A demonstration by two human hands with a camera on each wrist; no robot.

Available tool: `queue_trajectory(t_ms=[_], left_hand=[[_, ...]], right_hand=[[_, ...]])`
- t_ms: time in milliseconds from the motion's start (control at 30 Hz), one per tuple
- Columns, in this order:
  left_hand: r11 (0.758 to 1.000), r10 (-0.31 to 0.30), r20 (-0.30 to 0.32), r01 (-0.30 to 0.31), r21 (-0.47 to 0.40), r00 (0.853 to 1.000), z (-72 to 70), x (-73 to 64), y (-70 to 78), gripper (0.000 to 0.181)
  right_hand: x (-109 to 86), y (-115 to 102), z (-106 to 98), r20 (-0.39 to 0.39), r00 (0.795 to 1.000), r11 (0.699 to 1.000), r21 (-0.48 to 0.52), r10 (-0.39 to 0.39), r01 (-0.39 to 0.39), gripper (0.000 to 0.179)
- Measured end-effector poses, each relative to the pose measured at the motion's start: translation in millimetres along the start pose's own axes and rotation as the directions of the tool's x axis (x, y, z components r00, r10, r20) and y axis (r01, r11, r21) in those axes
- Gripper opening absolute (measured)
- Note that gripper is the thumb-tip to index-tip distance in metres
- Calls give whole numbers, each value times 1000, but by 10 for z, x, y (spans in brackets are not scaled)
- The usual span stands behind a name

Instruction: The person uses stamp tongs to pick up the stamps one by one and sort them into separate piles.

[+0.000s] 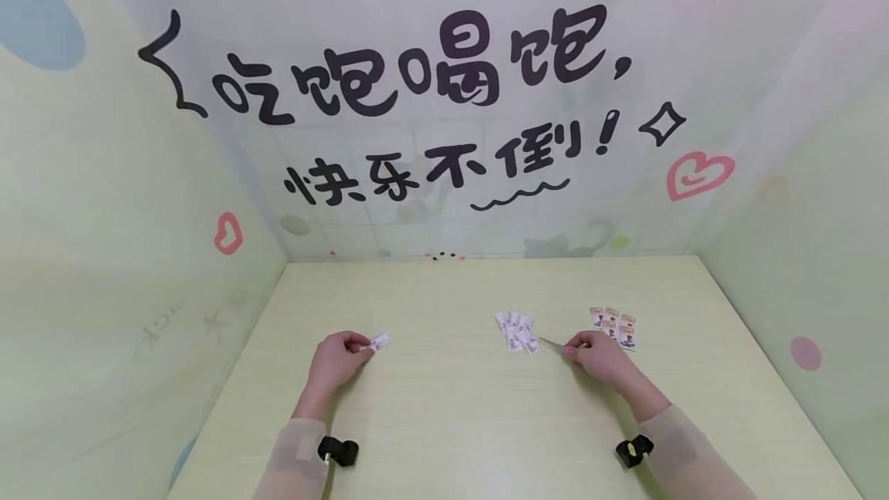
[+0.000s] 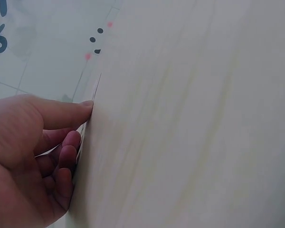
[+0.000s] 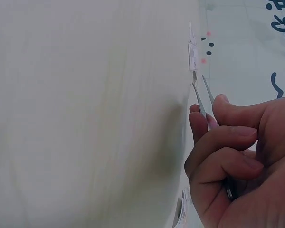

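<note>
At the left of the table, my left hand (image 1: 340, 359) holds a small white printed card (image 1: 381, 340) low against the surface, between thumb and fingers. In the left wrist view, the left hand (image 2: 42, 152) shows its thumb pressed at the thin edge and the other fingers curled beneath. My right hand (image 1: 603, 357) grips metal tweezers (image 1: 552, 344), pointing left. Their prongs stand apart with nothing between them in the right wrist view, where the right hand (image 3: 237, 152) curls round them. Just left of the tips lies a cluster of white printed cards (image 1: 515, 330).
Behind the right hand, several orange-and-white printed cards (image 1: 612, 320) lie in a group. The pale wooden table (image 1: 444, 400) meets a back wall (image 1: 417, 230) with black lettering, and side walls rise left and right. Each wrist wears a black camera.
</note>
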State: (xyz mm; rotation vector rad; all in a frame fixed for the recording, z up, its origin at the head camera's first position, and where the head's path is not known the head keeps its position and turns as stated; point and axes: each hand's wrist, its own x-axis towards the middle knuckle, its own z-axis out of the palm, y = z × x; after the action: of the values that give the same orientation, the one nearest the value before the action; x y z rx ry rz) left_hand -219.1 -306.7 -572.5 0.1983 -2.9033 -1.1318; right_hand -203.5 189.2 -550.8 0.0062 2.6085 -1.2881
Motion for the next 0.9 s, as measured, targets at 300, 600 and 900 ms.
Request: queue_trajectory(t_ms=[300,600,900], left_hand=[[1000,-1,13,1,-7,1000,-10,12,-8,17],[999,-24,23,25,-21,999,-34,10,-6,19],[999,-35,36,36,-39,999,-50,-1,7,20]], right_hand=[[115,-55,109,-59,997,999,10,-46,46,16],[257,-478,501,-10,987,987,-9,-162,162,12],[399,-762,886,76,973,975,3,-220,220,8]])
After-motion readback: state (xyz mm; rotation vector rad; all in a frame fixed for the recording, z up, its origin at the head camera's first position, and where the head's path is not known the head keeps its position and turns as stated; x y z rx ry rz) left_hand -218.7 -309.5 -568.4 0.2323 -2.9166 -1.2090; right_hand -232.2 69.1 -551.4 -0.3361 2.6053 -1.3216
